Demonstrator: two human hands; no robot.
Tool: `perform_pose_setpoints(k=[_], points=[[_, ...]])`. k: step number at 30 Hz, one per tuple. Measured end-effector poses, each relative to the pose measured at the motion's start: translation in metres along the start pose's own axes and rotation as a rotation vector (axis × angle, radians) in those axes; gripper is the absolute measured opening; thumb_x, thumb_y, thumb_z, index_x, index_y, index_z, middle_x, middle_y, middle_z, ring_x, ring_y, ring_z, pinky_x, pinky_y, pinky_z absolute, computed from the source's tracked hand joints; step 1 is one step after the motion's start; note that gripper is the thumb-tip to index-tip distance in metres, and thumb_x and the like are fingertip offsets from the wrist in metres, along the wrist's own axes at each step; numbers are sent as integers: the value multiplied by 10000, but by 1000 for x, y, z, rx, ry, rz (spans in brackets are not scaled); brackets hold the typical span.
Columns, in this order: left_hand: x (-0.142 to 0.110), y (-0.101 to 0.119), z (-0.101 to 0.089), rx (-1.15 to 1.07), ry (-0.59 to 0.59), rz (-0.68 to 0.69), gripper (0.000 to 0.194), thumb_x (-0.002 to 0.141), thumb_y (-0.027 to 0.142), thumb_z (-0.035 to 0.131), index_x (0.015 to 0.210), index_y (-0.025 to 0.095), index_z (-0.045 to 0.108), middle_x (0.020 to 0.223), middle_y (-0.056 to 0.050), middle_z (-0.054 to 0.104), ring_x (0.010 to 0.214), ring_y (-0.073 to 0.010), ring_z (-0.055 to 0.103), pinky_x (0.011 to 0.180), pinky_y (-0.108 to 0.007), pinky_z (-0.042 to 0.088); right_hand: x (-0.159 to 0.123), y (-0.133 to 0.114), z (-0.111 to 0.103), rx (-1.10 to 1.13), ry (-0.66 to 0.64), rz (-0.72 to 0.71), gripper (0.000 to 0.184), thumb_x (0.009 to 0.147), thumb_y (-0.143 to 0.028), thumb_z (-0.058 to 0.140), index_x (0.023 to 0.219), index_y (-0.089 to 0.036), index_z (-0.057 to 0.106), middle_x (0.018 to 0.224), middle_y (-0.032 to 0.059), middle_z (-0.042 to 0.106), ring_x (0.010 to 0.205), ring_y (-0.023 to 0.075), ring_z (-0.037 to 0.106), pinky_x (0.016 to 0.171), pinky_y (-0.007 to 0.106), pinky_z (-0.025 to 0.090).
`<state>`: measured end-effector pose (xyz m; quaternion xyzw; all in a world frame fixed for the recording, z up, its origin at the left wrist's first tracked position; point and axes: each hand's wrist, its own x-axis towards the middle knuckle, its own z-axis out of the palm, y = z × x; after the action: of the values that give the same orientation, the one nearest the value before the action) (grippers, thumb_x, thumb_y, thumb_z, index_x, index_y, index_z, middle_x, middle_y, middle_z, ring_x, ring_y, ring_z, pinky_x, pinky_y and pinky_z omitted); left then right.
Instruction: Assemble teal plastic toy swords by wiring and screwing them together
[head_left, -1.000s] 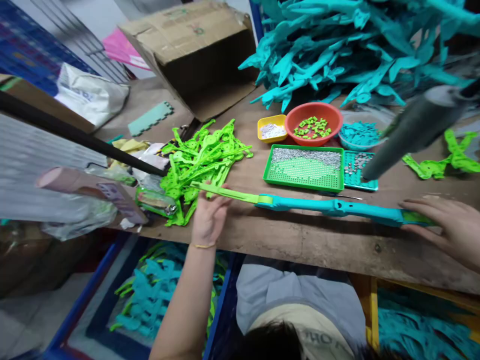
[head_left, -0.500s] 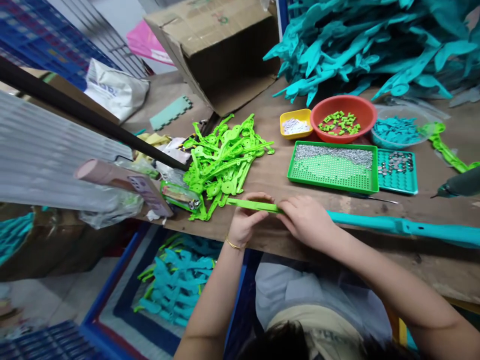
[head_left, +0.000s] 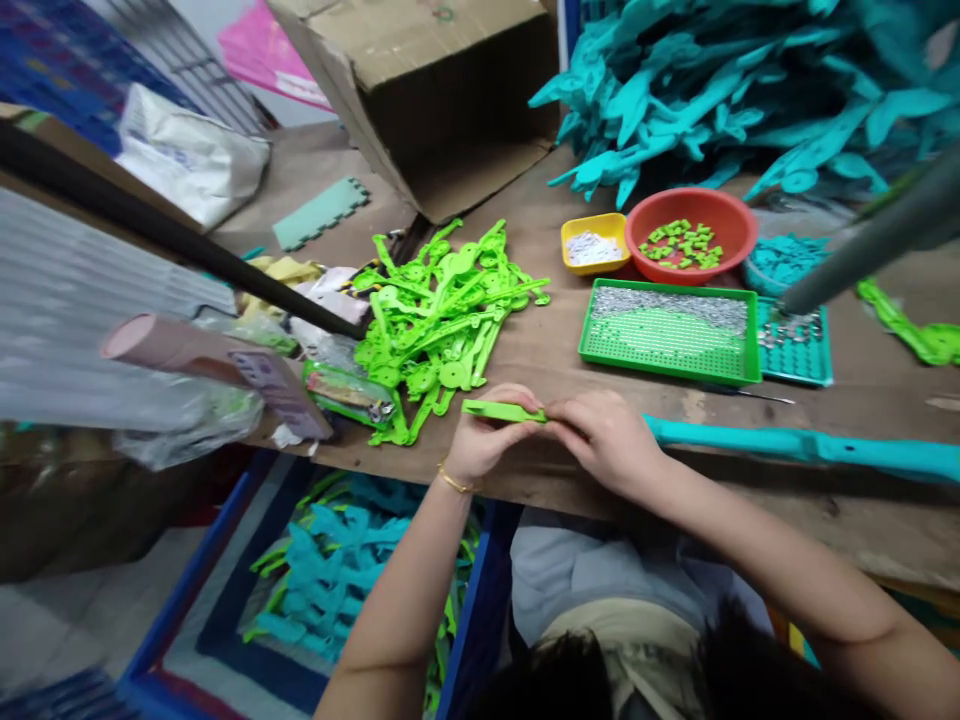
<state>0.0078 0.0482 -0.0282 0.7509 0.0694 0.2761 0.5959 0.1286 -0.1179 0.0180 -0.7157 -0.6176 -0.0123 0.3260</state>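
- Slanting in from the left, a dark bar (head_left: 187,240) partly blocks the clutter behind it, with pale floor (head_left: 67,600) lower down.
- Below the table edge, a blue bin (head_left: 180,600) holds teal and green parts.
- Green pile (head_left: 442,320) on the brown tabletop (head_left: 551,350), a cardboard box (head_left: 427,60) behind it (open side forward).
- Left hand (head_left: 487,435): fingers closed narrowly around a green piece (head_left: 499,411), just in front of the pile.
- Right hand (head_left: 611,435): fingertips pinched at that piece's right end (whether it touches the teal bar (head_left: 750,438), I cannot tell).
- Yellow dish (head_left: 595,268) and red bowl (head_left: 690,275) behind a green tray (head_left: 671,372) of small metal pins.
- Far right, a gray tool (head_left: 877,240) hides part of a teal tray (head_left: 795,360) (blurred), below a teal heap (head_left: 697,100).
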Motion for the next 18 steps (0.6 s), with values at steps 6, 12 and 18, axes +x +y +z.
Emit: perform_pose_setpoints(k=[6,12,18], points=[[-10,-2,-28,8,250,-186,519,668,347,819,1119,185,620,975,-57,674,917,-198,649,847,-341,534,-94,53,-119,-561,81,209,548,858,-560,569,1253,-180,561,1213,133,642,1112,307,579,1022,506,353],[-25,56,19,680,842,543,732,698,358,803,1333,262,452,1290,-69,522,1224,-247,497,1080,-466,408,-156,82,-150,-828,-224,241,183,832,-292,631,970,-174,646,887,64,709,831,258,612,784,397,442],[-31,100,66,970,-161,634,456,847,226,642,1275,203,487,1254,-151,560,1169,-281,562,964,-448,506,-88,-2,-137,-785,-21,-94,200,854,-258,636,1043,-196,621,1025,46,715,932,228,620,789,360,449]])
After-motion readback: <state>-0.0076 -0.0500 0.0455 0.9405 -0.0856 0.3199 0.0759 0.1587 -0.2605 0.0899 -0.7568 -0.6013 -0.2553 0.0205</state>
